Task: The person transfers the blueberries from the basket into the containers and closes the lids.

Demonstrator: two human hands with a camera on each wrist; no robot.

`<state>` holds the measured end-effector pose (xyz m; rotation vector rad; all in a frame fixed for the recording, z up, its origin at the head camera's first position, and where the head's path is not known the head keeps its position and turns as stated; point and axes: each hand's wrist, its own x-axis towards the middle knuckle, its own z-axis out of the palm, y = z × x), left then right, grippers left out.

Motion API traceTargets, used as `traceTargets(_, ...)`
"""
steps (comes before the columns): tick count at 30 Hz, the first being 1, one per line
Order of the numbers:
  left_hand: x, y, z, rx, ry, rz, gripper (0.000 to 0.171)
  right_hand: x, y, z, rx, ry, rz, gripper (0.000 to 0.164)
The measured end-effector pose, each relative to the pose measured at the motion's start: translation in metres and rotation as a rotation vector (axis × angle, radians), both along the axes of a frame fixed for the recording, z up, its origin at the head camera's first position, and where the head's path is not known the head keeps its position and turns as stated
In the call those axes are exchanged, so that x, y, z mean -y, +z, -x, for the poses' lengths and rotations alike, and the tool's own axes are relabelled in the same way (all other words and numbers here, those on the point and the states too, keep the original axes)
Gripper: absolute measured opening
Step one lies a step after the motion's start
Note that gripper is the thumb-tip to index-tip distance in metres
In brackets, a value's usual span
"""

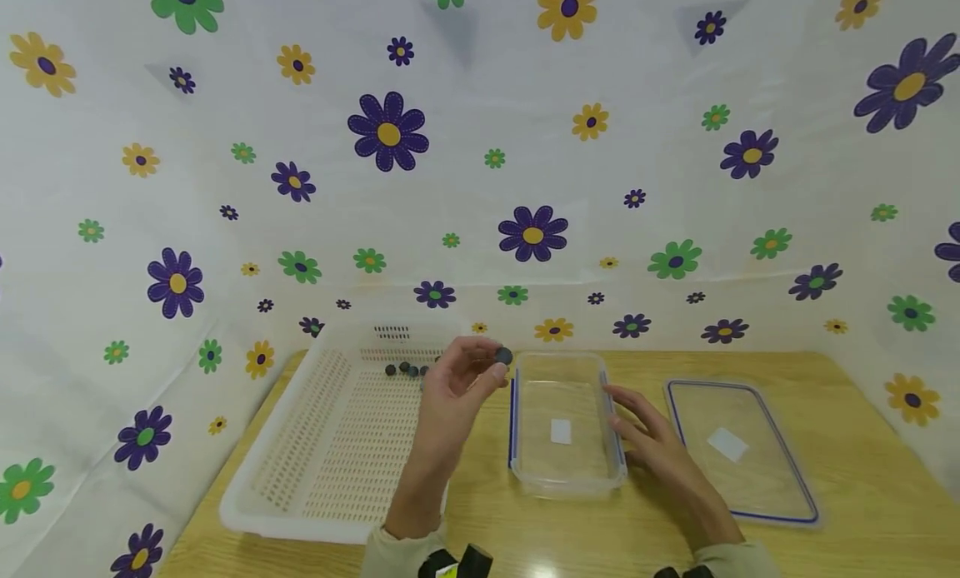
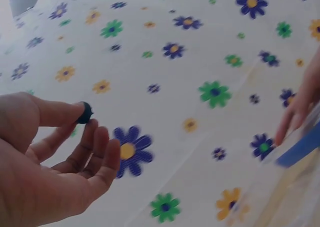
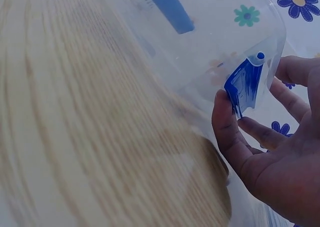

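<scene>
Between thumb and fingertips my left hand (image 1: 456,388) pinches a blueberry (image 1: 503,356), held above the left edge of a clear plastic container (image 1: 558,481). The left wrist view shows the dark round blueberry (image 2: 85,113) with its small crown; the other fingers curl loosely below it. My right hand (image 1: 663,455) grips the container's right side. Close up in the right wrist view, its thumb and fingers lie about the wall and the blue side clip (image 3: 245,84). Several more blueberries (image 1: 405,367) lie at the far end of a white plastic basket (image 1: 258,511), some partly hidden behind my left hand.
On the right of the wooden table (image 1: 862,445) lies a clear lid (image 1: 757,445) with a blue seal and a white label. The basket takes up the left side. Behind everything hangs a white flower-patterned sheet (image 1: 480,186).
</scene>
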<state>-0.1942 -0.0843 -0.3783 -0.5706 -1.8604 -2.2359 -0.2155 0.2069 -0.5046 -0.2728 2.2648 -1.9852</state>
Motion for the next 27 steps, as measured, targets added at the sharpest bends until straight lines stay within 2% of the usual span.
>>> traceTargets(3, -0.021, -0.010, -0.003, 0.020, 0.000, -0.052, 0.026, -0.001, 0.000, 0.000, 0.016, -0.008, -0.005, 0.053)
traceTargets(7, -0.041, -0.029, 0.000, 0.052, 0.004, -0.087, 0.025, -0.002, -0.001, -0.001, 0.022, -0.003, -0.003, 0.054)
traceTargets(10, -0.049, -0.042, 0.003, 0.071, 0.029, -0.047, 0.023, -0.002, -0.001, -0.002, 0.015, 0.004, 0.010, 0.054)
traceTargets(16, -0.051, -0.063, 0.006, 0.094, 0.115, 0.106, 0.018, -0.001, 0.000, 0.000, 0.019, 0.003, 0.013, 0.053)
traceTargets(23, -0.052, -0.088, 0.015, 0.092, 0.098, 0.157, 0.018, 0.002, 0.003, 0.003, 0.047, -0.001, 0.004, 0.054)
traceTargets(27, -0.055, -0.095, 0.017, 0.068, 0.117, 0.219, 0.019, 0.002, 0.002, 0.003, 0.056, -0.009, 0.010, 0.055)
